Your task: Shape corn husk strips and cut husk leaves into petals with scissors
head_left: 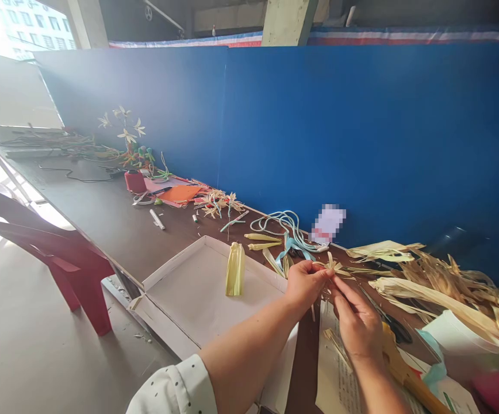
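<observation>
Fingertips of my left hand (306,283) and my right hand (356,317) meet over the table, both closed in a pinch. Between them is a small pale corn-husk flower (332,261), its thin petals spreading above the fingers. The lower end of the flower is hidden by the fingers. Left of my hands lies a shallow white cardboard tray (172,267) with one greenish corn-husk piece (235,270) in it. Just behind my left hand are a light blue ribbon (295,244) and rolled husk pieces (263,237).
Dried husks (443,282) pile up on the right, near a white bowl (459,333), black-handled scissors (396,328) and a yellow tool (405,374). Behind stands a blue partition (361,138). Finished husk flowers (219,202) and orange paper (180,194) lie farther left. A red chair (77,270) stands beside the table.
</observation>
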Tool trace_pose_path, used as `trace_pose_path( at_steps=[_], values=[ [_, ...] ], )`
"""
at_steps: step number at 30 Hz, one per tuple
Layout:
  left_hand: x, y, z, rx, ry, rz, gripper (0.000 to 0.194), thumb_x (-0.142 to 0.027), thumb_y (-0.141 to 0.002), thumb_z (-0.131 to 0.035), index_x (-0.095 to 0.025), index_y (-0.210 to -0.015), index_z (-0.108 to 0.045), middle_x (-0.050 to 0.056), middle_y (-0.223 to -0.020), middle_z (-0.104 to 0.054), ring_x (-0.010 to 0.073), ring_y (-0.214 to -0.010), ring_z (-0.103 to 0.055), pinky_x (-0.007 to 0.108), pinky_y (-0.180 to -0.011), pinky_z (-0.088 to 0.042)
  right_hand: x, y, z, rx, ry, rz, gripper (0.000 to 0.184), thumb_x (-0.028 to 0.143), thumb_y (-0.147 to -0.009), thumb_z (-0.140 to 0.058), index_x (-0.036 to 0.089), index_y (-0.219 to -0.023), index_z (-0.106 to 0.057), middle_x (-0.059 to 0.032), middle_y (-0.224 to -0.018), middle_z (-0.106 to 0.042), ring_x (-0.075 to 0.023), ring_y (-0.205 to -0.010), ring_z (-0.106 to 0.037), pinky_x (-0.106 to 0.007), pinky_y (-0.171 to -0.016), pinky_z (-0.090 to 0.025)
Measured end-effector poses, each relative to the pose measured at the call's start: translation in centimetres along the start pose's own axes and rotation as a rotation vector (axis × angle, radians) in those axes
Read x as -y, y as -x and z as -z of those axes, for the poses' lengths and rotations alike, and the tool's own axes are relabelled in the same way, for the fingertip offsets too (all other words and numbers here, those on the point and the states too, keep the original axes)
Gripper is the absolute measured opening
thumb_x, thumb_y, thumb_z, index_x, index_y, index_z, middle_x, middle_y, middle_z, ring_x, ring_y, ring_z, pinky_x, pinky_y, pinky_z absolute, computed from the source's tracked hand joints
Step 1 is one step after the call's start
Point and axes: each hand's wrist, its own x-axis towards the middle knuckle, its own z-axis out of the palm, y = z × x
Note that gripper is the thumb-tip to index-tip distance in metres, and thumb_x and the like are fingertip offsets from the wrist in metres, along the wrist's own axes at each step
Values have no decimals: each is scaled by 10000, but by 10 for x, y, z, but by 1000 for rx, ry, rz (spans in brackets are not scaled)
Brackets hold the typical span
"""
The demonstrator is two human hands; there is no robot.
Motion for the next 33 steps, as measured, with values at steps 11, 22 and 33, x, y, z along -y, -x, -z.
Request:
trace_pose_path(
  at_steps=[11,22,33],
  values=[
    [-2,1,0,-9,-60,-89,283,-381,-629,-717,-129,-624,-588,-6,-606,-526,65,-557,-420,211,-555,-340,-3,2,2,51,-105,-77,441,415,-791,-583,252,-1196,-648,-47,-1031,-703,-225,-892,-640,-348,-746,-520],
    [0,2,-1,7,-199,-110,222,-357,-706,-667,-135,-713,-656,16,-653,-590,91,-598,-484,222,-571,-368,-12,-1,1,19,-167,-138,546,436,-762,-609,174,-1240,-620,-59,-852,-713,-144,-577,-552,-273,-510,-439],
    [-6,1,4,112,145,90,448,-423,-431,-847,-104,-647,-621,15,-613,-583,81,-568,-491,242,-595,-378,12,-1,5,-35,-115,-133,449,428,-722,-639,173,-1084,-714,-47,-774,-696,-134,-532,-506,-281,-497,-409]
  ],
)
